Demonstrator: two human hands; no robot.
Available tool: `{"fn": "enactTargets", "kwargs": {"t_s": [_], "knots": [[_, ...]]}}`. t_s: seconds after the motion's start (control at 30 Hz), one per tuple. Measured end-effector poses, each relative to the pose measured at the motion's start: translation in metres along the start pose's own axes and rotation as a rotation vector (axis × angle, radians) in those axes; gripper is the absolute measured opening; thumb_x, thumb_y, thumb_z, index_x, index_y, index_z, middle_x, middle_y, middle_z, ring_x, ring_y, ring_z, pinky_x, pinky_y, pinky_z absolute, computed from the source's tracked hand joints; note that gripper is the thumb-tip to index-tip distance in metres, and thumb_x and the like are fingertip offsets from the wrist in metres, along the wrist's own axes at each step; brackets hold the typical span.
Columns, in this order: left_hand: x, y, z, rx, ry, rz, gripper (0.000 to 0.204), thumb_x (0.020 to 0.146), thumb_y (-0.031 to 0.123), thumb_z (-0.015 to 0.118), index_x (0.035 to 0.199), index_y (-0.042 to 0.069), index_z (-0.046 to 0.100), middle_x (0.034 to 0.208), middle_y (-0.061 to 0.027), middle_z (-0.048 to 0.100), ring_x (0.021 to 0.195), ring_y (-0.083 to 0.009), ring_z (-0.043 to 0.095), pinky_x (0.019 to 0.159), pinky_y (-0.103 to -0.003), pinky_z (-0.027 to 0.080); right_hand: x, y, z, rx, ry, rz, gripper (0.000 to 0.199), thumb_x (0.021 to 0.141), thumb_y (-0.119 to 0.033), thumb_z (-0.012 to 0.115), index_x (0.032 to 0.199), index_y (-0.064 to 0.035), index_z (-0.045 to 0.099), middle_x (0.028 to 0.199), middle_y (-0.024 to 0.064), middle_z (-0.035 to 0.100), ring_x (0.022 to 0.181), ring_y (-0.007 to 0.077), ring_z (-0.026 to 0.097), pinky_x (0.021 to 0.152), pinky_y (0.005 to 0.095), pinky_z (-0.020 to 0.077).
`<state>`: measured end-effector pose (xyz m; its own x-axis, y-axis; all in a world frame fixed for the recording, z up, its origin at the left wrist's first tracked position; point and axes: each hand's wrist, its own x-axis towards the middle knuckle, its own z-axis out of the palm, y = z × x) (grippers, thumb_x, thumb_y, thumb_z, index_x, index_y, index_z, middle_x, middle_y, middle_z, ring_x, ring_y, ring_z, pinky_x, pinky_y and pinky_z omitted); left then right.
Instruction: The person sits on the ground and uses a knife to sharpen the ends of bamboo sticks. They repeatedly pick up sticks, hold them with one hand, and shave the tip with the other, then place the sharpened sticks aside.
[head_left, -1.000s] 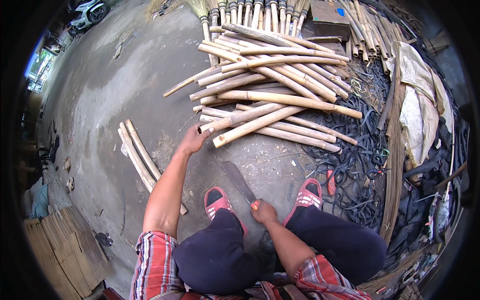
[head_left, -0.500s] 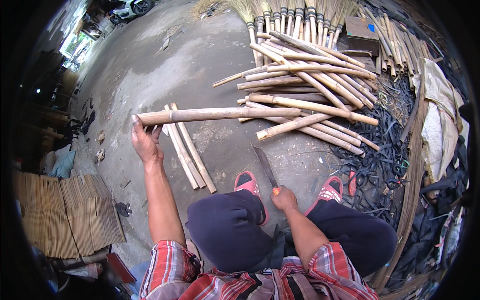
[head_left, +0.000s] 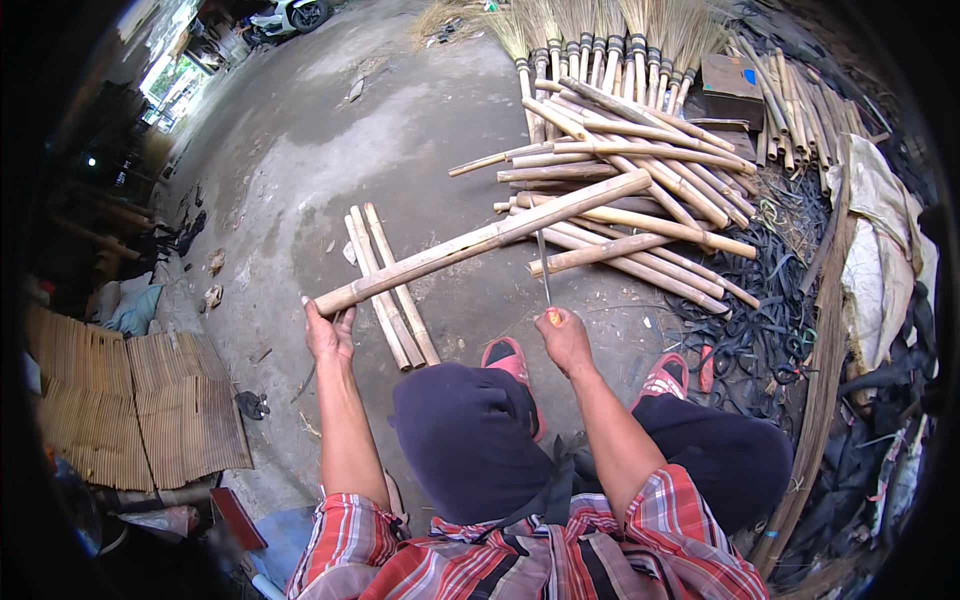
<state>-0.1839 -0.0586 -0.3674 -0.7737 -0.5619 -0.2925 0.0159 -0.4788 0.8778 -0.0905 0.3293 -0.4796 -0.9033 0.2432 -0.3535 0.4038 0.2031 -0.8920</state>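
My left hand (head_left: 330, 332) is closed round the near end of a long bamboo pole (head_left: 420, 266). The pole slants up to the right, and its far end overlaps the bamboo pile in view. In my right hand (head_left: 567, 340) is a knife with an orange-red handle, its narrow blade (head_left: 545, 268) pointing away from me. The blade's tip reaches the pole's underside in view; I cannot tell if they touch. Below the pole, several shorter bamboo pieces (head_left: 384, 300) lie on the floor and pass partly behind it.
A crossed heap of bamboo poles (head_left: 690, 170) lies ahead right, with brooms (head_left: 620, 45) behind it. Dark rubber strips (head_left: 760, 320) cover the floor at right, beside a long plank (head_left: 828, 300) and a pale sack (head_left: 880, 250). Corrugated sheets (head_left: 140, 410) lie at left.
The pole has tilted, its left end coming nearer me and its right end rising away. My right hand has lifted the knife forward, and the blade now stands more upright near the pole.
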Motion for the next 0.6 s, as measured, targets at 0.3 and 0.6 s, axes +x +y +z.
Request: {"fn": "enactTargets", "kwargs": {"t_s": [0.3,0.6], "knots": [[0.011,-0.123,0.038,-0.053,-0.258,-0.466,0.052,0.109,0.035,0.04,0.136,-0.009,0.039,0.138,-0.0301,0.048,0.127,-0.0443,0.054,0.105,-0.055,0.053,0.008,-0.012,-0.058,0.3,0.298,-0.15,0.018,0.094,-0.022,0.066,0.092,-0.0053,0.062,0.063,-0.0015,0.054,0.048,0.0078,0.048,0.042,0.0252,0.0371],[0.012,-0.112,0.105,-0.348,-0.109,-0.268,0.062,0.106,0.043,0.046,0.142,-0.006,0.036,0.147,-0.0251,0.041,0.135,-0.0407,0.046,0.115,-0.057,0.041,-0.011,-0.069,-0.083,0.704,0.162,-0.021,0.02,0.094,-0.024,0.067,0.087,-0.008,0.058,0.064,-0.0009,0.054,0.046,0.0099,0.049,0.044,0.0264,0.0399]]}}
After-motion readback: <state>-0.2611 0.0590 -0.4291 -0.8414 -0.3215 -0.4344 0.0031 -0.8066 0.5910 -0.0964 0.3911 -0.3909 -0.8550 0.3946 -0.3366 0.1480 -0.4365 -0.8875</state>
